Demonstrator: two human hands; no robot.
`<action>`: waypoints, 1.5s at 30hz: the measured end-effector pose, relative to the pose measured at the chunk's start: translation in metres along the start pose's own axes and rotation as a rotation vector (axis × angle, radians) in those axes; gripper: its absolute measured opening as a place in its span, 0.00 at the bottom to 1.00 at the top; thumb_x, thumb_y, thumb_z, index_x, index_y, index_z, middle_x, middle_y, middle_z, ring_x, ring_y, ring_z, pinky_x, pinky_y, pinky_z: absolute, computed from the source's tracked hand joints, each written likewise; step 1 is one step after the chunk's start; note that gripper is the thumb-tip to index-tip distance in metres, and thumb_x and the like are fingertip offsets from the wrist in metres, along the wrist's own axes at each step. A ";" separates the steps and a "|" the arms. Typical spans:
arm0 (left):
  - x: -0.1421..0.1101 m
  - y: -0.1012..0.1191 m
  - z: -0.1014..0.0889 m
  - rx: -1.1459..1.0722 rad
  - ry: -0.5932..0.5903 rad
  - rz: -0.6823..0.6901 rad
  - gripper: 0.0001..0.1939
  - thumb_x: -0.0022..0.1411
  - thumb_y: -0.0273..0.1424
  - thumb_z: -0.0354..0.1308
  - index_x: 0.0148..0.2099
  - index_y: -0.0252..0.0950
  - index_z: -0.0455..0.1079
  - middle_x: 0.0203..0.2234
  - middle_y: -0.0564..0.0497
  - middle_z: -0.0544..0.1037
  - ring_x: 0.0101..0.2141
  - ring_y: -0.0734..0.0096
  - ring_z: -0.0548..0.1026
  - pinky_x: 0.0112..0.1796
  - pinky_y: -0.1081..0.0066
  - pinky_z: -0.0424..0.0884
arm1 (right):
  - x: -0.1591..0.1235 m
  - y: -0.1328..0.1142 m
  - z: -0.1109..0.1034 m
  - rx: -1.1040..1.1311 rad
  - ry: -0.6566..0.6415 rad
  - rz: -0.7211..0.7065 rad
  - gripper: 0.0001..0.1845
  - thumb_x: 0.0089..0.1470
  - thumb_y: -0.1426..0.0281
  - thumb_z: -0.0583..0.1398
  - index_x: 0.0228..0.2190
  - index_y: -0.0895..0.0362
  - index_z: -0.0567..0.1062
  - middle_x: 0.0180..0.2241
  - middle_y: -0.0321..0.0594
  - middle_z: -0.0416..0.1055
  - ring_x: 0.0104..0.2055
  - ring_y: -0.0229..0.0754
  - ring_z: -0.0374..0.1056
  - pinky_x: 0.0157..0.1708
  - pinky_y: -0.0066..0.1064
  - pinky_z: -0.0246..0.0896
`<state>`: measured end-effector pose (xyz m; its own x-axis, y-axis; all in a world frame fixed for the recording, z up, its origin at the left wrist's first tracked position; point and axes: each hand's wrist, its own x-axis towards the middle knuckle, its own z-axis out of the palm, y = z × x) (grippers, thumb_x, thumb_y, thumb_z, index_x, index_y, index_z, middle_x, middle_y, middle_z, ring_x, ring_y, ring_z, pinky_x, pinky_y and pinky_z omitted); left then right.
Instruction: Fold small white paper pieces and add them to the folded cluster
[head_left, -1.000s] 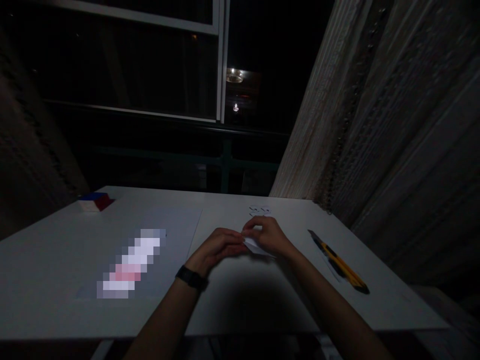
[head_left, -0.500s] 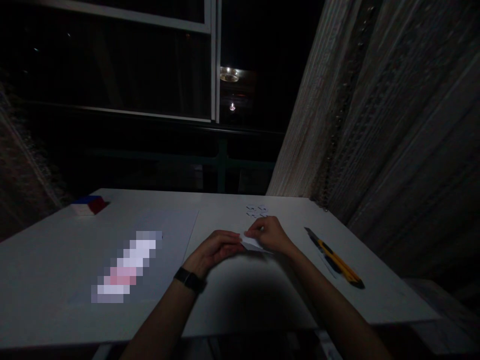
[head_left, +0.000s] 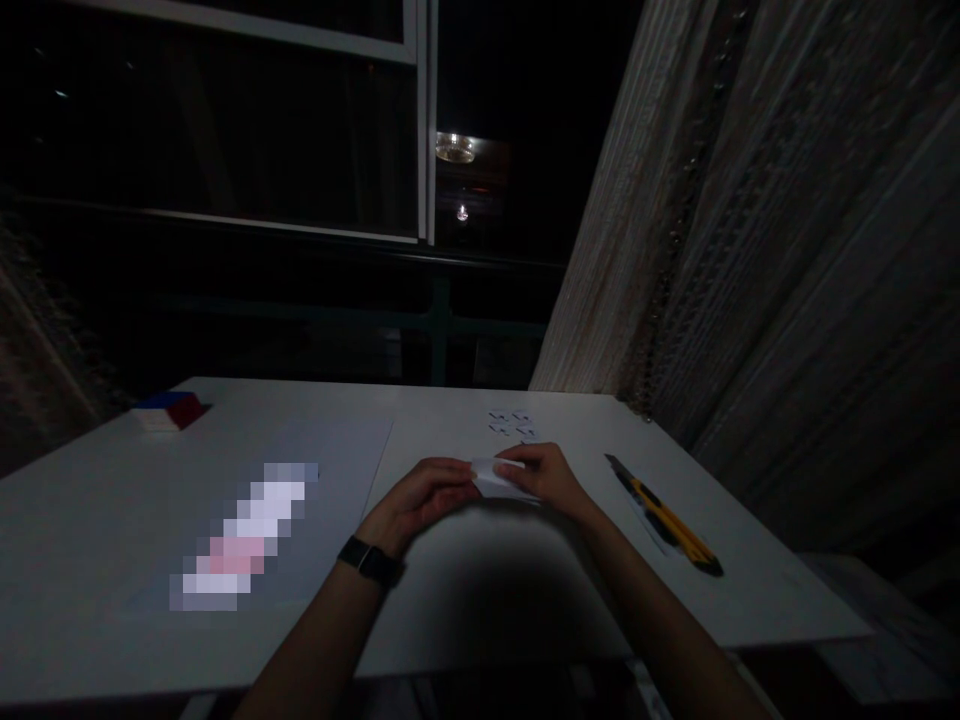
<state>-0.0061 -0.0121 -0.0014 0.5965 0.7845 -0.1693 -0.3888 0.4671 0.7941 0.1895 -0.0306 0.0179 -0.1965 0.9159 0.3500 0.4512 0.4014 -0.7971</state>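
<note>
Your left hand (head_left: 426, 500) and right hand (head_left: 553, 476) pinched the paper (head_left: 496, 484); the cutter (head_left: 670, 521) (blade (head_left: 617, 467) out) lay near the table's (head_left: 442, 415) right edge.

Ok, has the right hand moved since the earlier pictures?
Yes: the right hand has shifted slightly rightward and nearer, away from the small marked pieces, whose lower row now shows more.

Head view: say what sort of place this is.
Likely a room in a home, at night: a table by a dark window, with a curtain beside it.
</note>
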 end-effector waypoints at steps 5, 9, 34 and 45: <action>-0.002 0.000 0.004 0.141 0.104 0.021 0.08 0.44 0.20 0.63 0.30 0.28 0.72 0.24 0.48 0.76 0.26 0.74 0.75 0.30 0.78 0.70 | -0.002 -0.006 -0.003 -0.138 -0.013 -0.001 0.10 0.45 0.66 0.59 0.27 0.58 0.78 0.24 0.40 0.75 0.24 0.39 0.66 0.24 0.28 0.57; -0.001 -0.001 0.006 0.223 0.197 0.006 0.08 0.42 0.22 0.64 0.30 0.28 0.72 0.22 0.48 0.76 0.24 0.73 0.74 0.28 0.77 0.70 | -0.004 -0.006 -0.002 -0.166 -0.081 -0.035 0.10 0.46 0.68 0.59 0.28 0.58 0.79 0.25 0.39 0.76 0.26 0.39 0.67 0.26 0.27 0.58; 0.004 -0.008 0.008 0.755 0.174 0.101 0.16 0.42 0.36 0.64 0.18 0.32 0.62 0.10 0.56 0.65 0.13 0.80 0.63 0.16 0.77 0.60 | 0.010 -0.002 -0.009 -0.267 -0.327 0.061 0.10 0.41 0.67 0.61 0.23 0.62 0.78 0.18 0.37 0.72 0.21 0.35 0.63 0.22 0.24 0.53; -0.002 -0.007 0.013 0.922 0.093 0.150 0.21 0.45 0.41 0.61 0.15 0.35 0.55 0.08 0.60 0.57 0.11 0.82 0.58 0.14 0.78 0.52 | 0.011 -0.009 -0.015 -0.013 -0.519 0.269 0.17 0.40 0.59 0.61 0.17 0.63 0.73 0.11 0.33 0.63 0.16 0.34 0.62 0.17 0.22 0.55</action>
<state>0.0046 -0.0216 0.0008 0.5114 0.8583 -0.0424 0.2763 -0.1176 0.9538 0.1963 -0.0245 0.0361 -0.4723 0.8680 -0.1535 0.5544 0.1571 -0.8173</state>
